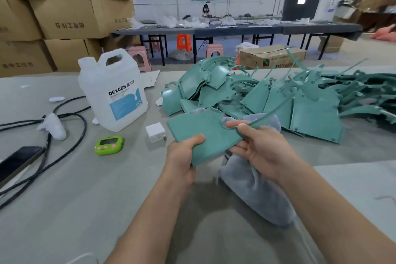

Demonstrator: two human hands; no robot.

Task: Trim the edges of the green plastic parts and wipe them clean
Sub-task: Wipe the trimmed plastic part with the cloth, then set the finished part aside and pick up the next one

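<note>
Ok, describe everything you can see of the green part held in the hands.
The green plastic part is a flat, matte teal panel with a rounded cut-out at its right edge and a thin strip running up-right. The left hand grips its near corner and the right hand pinches the strip's base. A grey cloth lies behind.

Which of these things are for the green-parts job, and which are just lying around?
For the job: held green part, thin green strip, grey cloth, green pile, maybe the jug.
Just lying about: timer, charger, cables, phone.
</note>
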